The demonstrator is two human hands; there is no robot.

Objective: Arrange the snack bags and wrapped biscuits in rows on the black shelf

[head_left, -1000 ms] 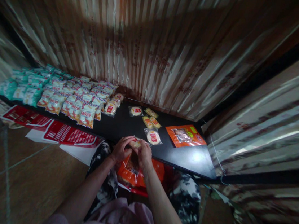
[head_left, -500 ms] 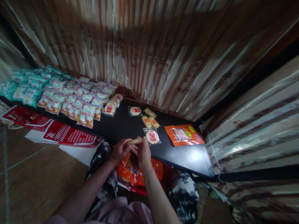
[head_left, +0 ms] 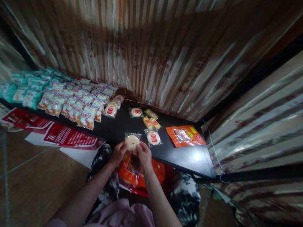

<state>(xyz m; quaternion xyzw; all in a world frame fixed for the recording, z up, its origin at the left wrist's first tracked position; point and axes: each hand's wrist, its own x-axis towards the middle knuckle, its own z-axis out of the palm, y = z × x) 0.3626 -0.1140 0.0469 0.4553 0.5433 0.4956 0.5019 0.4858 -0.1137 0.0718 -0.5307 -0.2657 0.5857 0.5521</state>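
A round pale cracker in a clear wrapper (head_left: 132,141) is held upright between my two hands, over the near edge of the black table (head_left: 122,127). My left hand (head_left: 119,152) pinches its left side, and my right hand (head_left: 143,154) grips the lower right side. Just beyond my right hand lies another wrapped round cracker (head_left: 153,138) with a red label. Several small yellow packets (head_left: 151,123) lie behind that one, and a single wrapped cracker (head_left: 136,112) sits to their left. Below my hands, an orange bag (head_left: 135,174) rests between my knees.
An orange snack bag (head_left: 185,135) lies flat at the table's right end. On the left stand rows of white-and-orange packets (head_left: 72,106) and green packets (head_left: 34,88), with a few round crackers (head_left: 111,109) beside them. Red printed sheets (head_left: 71,136) hang along the front edge. A striped curtain (head_left: 154,47) closes the back.
The wrapped cracker has turned from edge-on to face me, its flat side now showing. Both hands have shifted slightly, still holding it.
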